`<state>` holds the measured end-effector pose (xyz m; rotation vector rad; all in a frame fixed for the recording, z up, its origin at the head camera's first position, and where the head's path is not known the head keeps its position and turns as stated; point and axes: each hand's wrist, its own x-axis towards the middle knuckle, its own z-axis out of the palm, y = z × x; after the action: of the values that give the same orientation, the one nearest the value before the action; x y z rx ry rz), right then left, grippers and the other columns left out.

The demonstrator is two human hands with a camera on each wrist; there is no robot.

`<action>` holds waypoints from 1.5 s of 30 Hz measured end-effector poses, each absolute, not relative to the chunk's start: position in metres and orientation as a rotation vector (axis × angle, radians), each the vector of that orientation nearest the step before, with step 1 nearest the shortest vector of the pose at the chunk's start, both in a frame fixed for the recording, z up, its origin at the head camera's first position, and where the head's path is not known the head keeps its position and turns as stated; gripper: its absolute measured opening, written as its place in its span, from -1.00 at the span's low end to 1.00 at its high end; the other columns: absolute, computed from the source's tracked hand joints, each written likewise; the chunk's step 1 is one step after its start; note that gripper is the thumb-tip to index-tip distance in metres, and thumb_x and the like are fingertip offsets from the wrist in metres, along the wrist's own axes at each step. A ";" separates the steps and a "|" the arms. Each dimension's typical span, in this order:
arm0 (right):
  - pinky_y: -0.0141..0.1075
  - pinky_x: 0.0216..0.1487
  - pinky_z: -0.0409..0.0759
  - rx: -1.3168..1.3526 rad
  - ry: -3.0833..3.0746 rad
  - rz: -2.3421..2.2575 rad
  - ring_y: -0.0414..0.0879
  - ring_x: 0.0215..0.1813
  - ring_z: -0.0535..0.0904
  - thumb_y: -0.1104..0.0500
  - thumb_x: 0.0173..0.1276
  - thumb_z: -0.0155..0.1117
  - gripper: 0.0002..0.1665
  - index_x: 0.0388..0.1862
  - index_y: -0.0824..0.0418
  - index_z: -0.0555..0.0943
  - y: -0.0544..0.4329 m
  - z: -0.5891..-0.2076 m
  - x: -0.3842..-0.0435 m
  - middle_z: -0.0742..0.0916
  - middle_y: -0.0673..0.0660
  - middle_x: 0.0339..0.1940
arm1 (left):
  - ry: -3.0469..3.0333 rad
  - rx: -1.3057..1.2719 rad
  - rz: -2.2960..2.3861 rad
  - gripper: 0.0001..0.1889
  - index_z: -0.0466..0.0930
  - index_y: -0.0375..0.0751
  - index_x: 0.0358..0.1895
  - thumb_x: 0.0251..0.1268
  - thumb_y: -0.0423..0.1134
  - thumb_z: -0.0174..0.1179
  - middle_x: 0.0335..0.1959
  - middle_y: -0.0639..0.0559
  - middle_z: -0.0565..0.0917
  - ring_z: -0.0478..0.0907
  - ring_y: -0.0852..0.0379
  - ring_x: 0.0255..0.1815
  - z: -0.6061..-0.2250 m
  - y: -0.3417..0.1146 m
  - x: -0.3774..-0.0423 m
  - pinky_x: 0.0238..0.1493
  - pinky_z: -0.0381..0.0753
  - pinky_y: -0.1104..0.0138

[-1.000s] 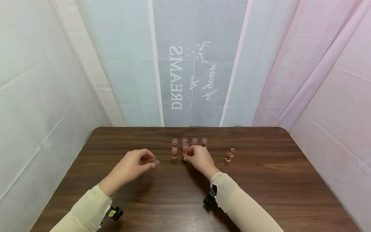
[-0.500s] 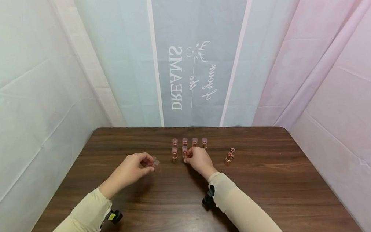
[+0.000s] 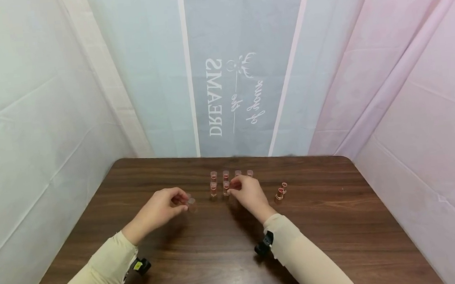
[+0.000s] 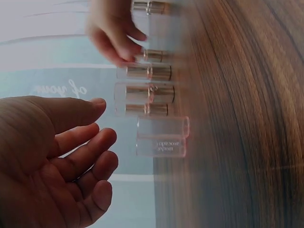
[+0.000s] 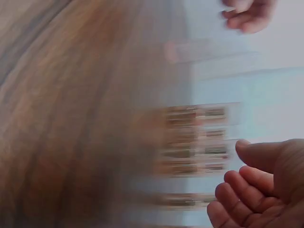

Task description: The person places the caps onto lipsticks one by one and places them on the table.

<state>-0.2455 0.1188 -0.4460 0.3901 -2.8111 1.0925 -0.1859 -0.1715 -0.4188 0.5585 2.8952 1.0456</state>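
Observation:
Small lipstick tubes with clear caps stand upright on the table: a back row [image 3: 214, 177] of several and two in front. The front left one [image 3: 213, 190] stands apart from both hands. Beside the front right lipstick [image 3: 226, 190] is my right hand [image 3: 252, 197], its thumb and fingers parted and nothing between them in the right wrist view. My left hand [image 3: 158, 209] hovers near two loose clear caps [image 4: 163, 127], one with printed lettering. A gap separates its loosely bent fingers from the caps in the left wrist view.
Two lipsticks without clear caps [image 3: 280, 194] stand to the right of my right hand. The dark wooden table [image 3: 205, 261] runs back to a hanging curtain [image 3: 242, 32] with white lettering. White sheets [image 3: 27, 132] close off both sides.
My right hand has let go of the front right lipstick and drawn slightly to the right. That lipstick now stands level with its front left neighbour. The left hand has barely moved.

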 end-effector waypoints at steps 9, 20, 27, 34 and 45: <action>-0.21 -0.14 0.67 0.537 -2.546 1.146 -0.14 -0.17 0.68 0.18 0.31 0.52 -0.74 -0.03 0.15 0.75 0.157 -0.398 -0.211 0.77 0.00 -0.14 | 2.995 0.572 0.957 -0.73 0.68 -0.16 -0.01 0.27 -0.23 0.46 -0.10 0.05 0.71 0.62 0.07 -0.06 -0.427 -0.178 -0.197 0.02 0.62 0.09; -0.22 -0.20 0.67 0.475 -2.484 1.121 -0.21 -0.22 0.65 0.18 0.32 0.51 -0.77 -0.05 0.09 0.75 0.202 -0.393 -0.187 0.76 -0.05 -0.20 | 2.983 0.503 0.898 -0.57 0.62 -0.24 0.22 0.32 -0.27 0.41 0.12 -0.07 0.69 0.57 -0.10 0.18 -0.442 -0.180 -0.216 0.18 0.57 -0.02; -0.39 -0.28 0.63 0.421 -2.464 1.154 -0.16 -0.31 0.65 0.20 0.33 0.51 -0.79 -0.06 0.12 0.75 0.224 -0.401 -0.186 0.75 -0.03 -0.27 | 2.897 0.513 0.921 -0.57 0.60 -0.21 0.26 0.35 -0.31 0.37 0.12 -0.06 0.70 0.59 -0.09 0.19 -0.447 -0.179 -0.225 0.14 0.61 -0.01; -0.44 -0.24 0.62 0.349 -2.477 1.120 -0.19 -0.27 0.67 0.20 0.31 0.52 -0.79 -0.08 0.13 0.76 0.241 -0.406 -0.187 0.77 -0.04 -0.25 | 2.849 0.527 0.974 -0.67 0.64 -0.20 0.17 0.37 -0.35 0.33 0.05 -0.04 0.73 0.66 -0.02 0.07 -0.453 -0.180 -0.231 0.06 0.64 0.05; -0.45 -0.26 0.62 0.261 -2.526 1.127 -0.15 -0.28 0.68 0.19 0.30 0.53 -0.79 -0.10 0.15 0.75 0.253 -0.415 -0.191 0.78 0.00 -0.27 | 2.875 0.491 0.973 -0.76 0.67 -0.15 0.04 0.34 -0.36 0.35 -0.06 0.03 0.72 0.65 0.06 0.00 -0.458 -0.178 -0.235 0.02 0.64 0.09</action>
<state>-0.1907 0.2531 -0.4149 0.2606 -2.5263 1.1273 -0.2349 -0.1781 -0.4580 0.4914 2.8753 0.9727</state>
